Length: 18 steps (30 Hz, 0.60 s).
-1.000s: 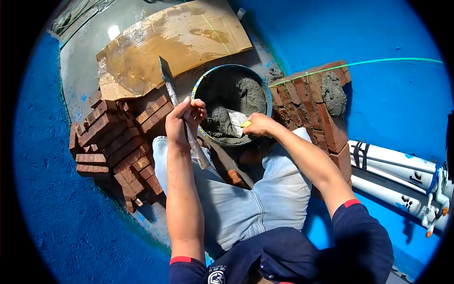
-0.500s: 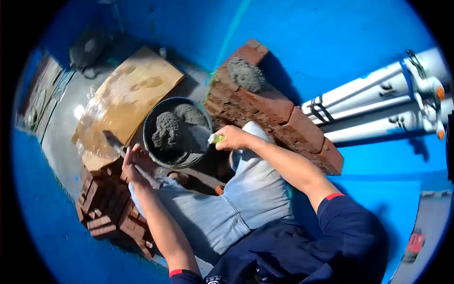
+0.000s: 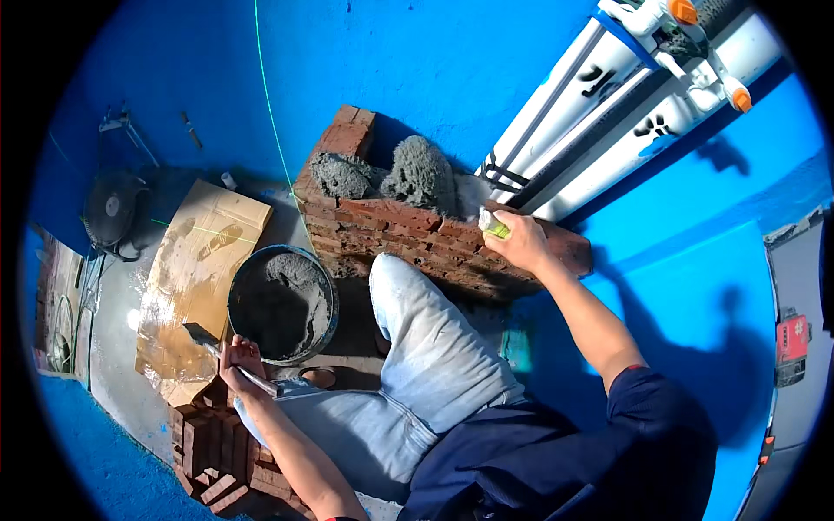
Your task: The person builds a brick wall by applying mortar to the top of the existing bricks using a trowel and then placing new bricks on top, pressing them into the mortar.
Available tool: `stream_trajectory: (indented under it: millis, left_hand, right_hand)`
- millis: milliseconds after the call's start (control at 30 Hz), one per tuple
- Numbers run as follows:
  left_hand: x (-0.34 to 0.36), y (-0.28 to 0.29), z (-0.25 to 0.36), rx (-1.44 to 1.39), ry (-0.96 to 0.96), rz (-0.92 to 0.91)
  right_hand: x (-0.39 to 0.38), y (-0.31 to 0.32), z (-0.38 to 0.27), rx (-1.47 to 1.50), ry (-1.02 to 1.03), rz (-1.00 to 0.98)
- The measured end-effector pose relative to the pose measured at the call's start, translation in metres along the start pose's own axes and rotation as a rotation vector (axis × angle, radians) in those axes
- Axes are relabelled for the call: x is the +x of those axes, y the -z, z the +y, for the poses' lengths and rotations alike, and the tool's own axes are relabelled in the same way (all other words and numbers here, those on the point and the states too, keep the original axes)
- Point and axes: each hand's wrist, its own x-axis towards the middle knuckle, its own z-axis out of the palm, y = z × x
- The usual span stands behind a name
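My right hand (image 3: 519,239) grips a yellow-handled trowel (image 3: 495,224), its blade at the top of a low brick wall (image 3: 382,234). Two rough heaps of grey mortar (image 3: 417,178) sit on that wall, one beside the blade. My left hand (image 3: 243,369) is closed round the shaft of a long metal tool with a flat head (image 3: 201,335), held over the near rim of a dark bucket (image 3: 280,308) with wet mortar inside. My jeans-clad knee is just below the wall.
Stacked bricks (image 3: 226,460) lie lower left. Wet cardboard (image 3: 178,286) covers floor left of the bucket. A black bag (image 3: 110,213) is at far left. Strapped white pipes (image 3: 556,113) lean along the blue wall (image 3: 365,61), crossed by green lines. A red device (image 3: 790,343) is at far right.
The view has turned rightward. My right hand has lifted the trowel from the bucket to the brick wall, where a second mortar heap now lies. My left hand still holds the long tool.
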Motion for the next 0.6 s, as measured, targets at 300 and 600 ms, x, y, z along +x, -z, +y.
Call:
stream_trajectory:
  millis: [300,600]
  left_hand:
    - [-0.005,0.001,-0.002,-0.025,-0.007,0.014]
    - [0.003,-0.001,0.013,-0.115,-0.043,-0.043]
  right_hand:
    - [-0.004,-0.024,0.031,-0.144,-0.098,0.248]
    - [0.047,-0.035,-0.144,-0.006,0.402,-0.132]
